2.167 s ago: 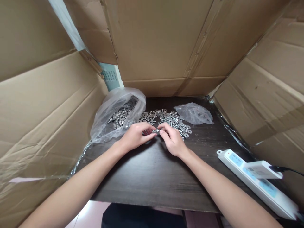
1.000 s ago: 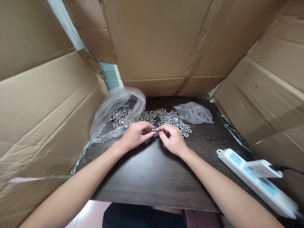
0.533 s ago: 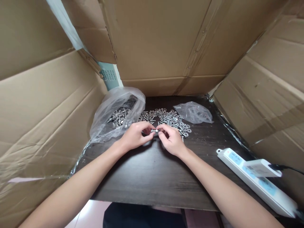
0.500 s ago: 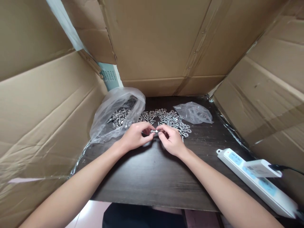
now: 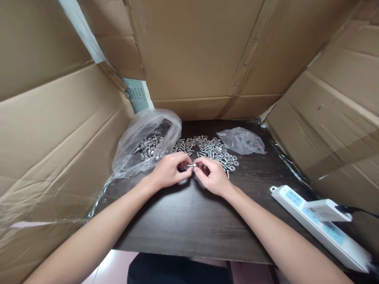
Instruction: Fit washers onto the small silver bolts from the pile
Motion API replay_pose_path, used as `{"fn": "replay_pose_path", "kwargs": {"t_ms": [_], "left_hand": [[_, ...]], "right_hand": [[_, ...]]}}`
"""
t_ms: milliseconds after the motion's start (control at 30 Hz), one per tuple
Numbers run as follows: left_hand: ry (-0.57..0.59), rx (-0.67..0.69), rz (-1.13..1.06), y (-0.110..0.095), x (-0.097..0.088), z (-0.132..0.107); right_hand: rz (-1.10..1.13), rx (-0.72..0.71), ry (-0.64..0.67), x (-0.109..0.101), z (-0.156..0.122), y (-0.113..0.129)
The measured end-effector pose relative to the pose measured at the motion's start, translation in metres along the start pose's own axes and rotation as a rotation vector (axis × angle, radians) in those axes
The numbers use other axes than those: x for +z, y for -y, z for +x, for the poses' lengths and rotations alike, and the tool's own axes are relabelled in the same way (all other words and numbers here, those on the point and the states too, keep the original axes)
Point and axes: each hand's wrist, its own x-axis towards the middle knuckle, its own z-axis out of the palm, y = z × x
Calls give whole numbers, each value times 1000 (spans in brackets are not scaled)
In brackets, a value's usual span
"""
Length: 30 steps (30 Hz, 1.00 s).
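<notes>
My left hand (image 5: 168, 171) and my right hand (image 5: 211, 175) meet over the middle of the dark table (image 5: 189, 221). Between their pinched fingertips sits a small metal bolt (image 5: 191, 165), held at both ends. Just behind the hands lies a loose pile of bolts, nuts and washers (image 5: 210, 148). To the left of the pile, an open clear plastic bag (image 5: 142, 146) holds more metal fasteners.
A smaller crumpled clear bag (image 5: 241, 142) lies at the back right. A white power strip (image 5: 319, 225) with a plugged-in adapter runs along the right front edge. Cardboard walls (image 5: 207, 51) close in the table on the left, back and right.
Both hands have stayed at the same spot, with the fingers shifting slightly round the bolt and drawing a little closer together.
</notes>
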Motion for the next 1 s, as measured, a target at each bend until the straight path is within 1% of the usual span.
{"fn": "replay_pose_path", "kwargs": {"t_ms": [300, 467, 633, 767, 1000], "left_hand": [[12, -11, 24, 2, 1, 0], [4, 6, 26, 0, 1, 0], [11, 22, 9, -1, 0, 1], [27, 18, -4, -2, -1, 1], [46, 21, 22, -3, -1, -1]], "right_hand": [[15, 30, 21, 0, -1, 0], [3, 35, 28, -1, -1, 1], [-36, 5, 4, -2, 0, 1], [-58, 10, -30, -2, 0, 0], [-76, 20, -21, -3, 0, -1]]}}
